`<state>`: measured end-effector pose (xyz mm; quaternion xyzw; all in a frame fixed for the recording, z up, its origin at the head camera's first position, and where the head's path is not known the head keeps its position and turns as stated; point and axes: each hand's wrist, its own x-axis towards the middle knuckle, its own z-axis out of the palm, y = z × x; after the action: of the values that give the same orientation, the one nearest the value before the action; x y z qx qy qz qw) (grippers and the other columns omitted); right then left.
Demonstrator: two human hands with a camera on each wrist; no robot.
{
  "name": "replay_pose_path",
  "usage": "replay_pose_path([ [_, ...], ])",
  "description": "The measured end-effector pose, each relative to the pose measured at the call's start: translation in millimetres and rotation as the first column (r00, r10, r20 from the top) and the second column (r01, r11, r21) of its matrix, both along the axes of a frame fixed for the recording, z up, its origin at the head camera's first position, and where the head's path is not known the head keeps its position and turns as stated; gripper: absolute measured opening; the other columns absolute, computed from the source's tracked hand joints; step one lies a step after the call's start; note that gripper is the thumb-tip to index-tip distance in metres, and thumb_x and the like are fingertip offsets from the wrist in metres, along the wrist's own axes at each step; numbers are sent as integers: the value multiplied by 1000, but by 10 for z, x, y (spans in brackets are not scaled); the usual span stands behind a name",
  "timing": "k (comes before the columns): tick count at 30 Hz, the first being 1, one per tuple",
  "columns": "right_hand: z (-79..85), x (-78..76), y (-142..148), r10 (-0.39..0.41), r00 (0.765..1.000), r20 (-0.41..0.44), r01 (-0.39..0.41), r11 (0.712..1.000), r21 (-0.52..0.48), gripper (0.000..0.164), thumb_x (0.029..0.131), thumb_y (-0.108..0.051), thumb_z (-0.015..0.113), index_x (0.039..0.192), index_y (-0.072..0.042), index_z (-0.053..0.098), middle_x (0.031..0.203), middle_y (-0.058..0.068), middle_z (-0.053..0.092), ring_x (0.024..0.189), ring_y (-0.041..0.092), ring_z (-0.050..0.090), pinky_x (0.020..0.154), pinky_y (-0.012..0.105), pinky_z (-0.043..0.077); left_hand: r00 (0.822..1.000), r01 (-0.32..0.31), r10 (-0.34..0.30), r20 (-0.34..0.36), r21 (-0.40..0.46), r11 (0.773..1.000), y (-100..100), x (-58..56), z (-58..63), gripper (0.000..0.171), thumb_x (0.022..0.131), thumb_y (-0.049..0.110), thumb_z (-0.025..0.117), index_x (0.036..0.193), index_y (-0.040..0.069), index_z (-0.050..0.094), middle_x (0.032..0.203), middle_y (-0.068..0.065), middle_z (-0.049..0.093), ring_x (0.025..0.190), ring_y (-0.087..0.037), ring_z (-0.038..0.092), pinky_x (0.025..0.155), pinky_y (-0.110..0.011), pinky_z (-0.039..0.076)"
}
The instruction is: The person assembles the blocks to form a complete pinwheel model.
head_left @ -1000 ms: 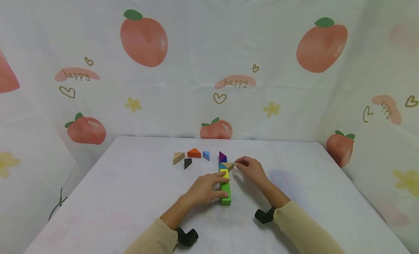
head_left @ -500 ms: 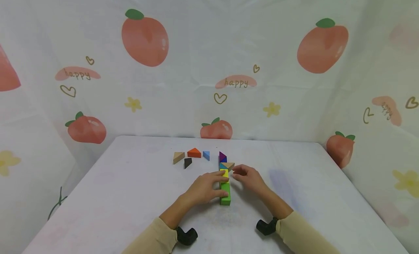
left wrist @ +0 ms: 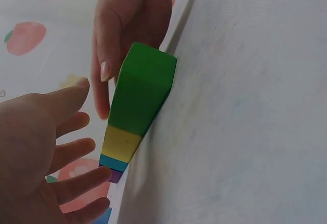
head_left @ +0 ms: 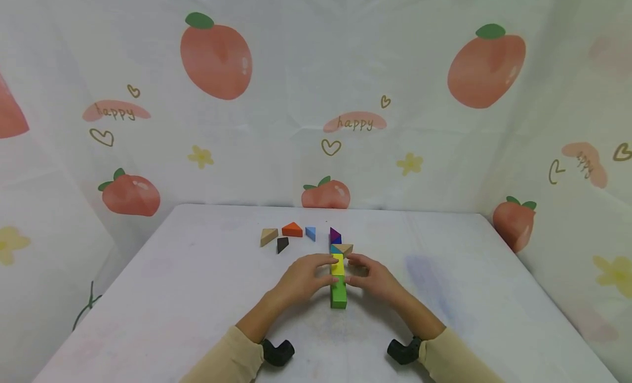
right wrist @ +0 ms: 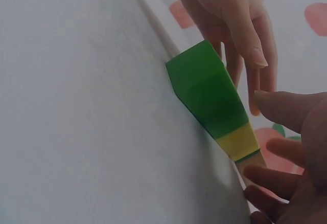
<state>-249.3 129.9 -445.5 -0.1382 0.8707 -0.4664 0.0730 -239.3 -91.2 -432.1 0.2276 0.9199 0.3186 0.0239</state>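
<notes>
A row of blocks runs away from me at mid-table: a green block [head_left: 338, 296] nearest, then a yellow block [head_left: 338, 266], a teal piece, a natural-wood triangle [head_left: 345, 249] jutting right, and a purple triangle [head_left: 335, 234] over a dark blue piece at the far end. My left hand [head_left: 303, 279] is at the row's left side, fingers spread and slightly bent, fingertips overlapping the yellow and green blocks in the head view. On the right side, my right hand [head_left: 373, 277] hovers with loosely bent fingers, thumb close to the green block. Both wrist views show gaps between fingers and blocks.
Loose blocks lie back left of the row: a natural-wood triangle [head_left: 269, 236], an orange triangle [head_left: 292, 230], a light blue triangle [head_left: 310, 233] and a black block [head_left: 282, 244]. A fruit-print curtain [head_left: 276, 152] hangs behind the white table [head_left: 187, 295].
My right hand has come nearer to me, from beside the wooden triangle to beside the yellow and green blocks. My left thumb has shifted away from me along the green block. The blocks look unchanged.
</notes>
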Motion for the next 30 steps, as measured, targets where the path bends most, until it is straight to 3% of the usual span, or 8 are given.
replay_pose_path([
  [7,22,28,-20,49,998,29,-50,998,31,64,83,-33,78,140,-15,54,144,7,49,138,32,35,108,60,25,999,-35,35,-20,26,999,-29,-11,17,44,92,41,66,133,24,61,136,3,57,130,-24,47,103,-51,39],
  [16,7,54,-32,117,993,0,-117,993,35,58,84,-30,77,137,-14,57,141,7,52,137,35,36,106,64,26,999,-47,48,-18,38,998,-27,-24,-17,41,92,39,66,130,24,63,133,3,59,128,-23,49,102,-50,40],
  [22,7,78,-22,113,993,-30,-111,992,53,54,85,-28,77,133,-13,60,138,7,55,135,35,39,105,64,27,999,-36,37,-29,45,998,-18,-36,-25,40,93,39,65,129,23,64,131,3,61,126,-22,51,101,-49,41],
  [30,6,81,-28,120,992,-32,-118,992,48,54,85,-27,77,134,-13,59,137,7,55,133,34,41,105,63,28,996,-74,75,-47,29,997,-56,-71,-1,39,93,39,66,128,23,65,128,4,63,124,-21,53,100,-48,42],
])
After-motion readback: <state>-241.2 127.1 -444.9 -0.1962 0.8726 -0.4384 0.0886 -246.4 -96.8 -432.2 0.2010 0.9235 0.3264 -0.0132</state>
